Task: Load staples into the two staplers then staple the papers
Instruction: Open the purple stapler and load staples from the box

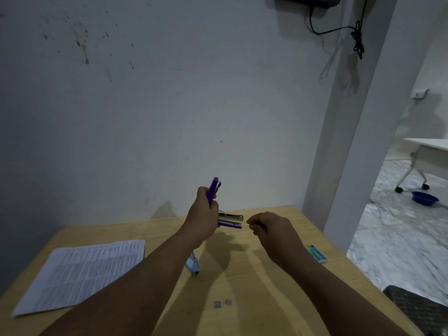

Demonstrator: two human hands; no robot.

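My left hand (202, 214) holds a purple stapler (230, 221) above the table, with its top arm swung open and pointing up and the metal staple channel exposed and facing right. My right hand (269, 229) hovers just right of the channel's tip with fingers pinched together; whether it holds staples is too small to tell. A second, light-blue stapler (194, 265) lies on the table, partly hidden under my left forearm. A sheaf of printed papers (82, 272) lies at the table's left. Two small staple strips (222, 303) lie near the front.
A staple box (316, 253) sits near the right edge of the wooden table (266, 287). A wall stands directly behind the table. A dark slatted crate (419, 309) is at lower right. Beyond the doorway are a wheeled table and a blue basin (424, 198) on the floor.
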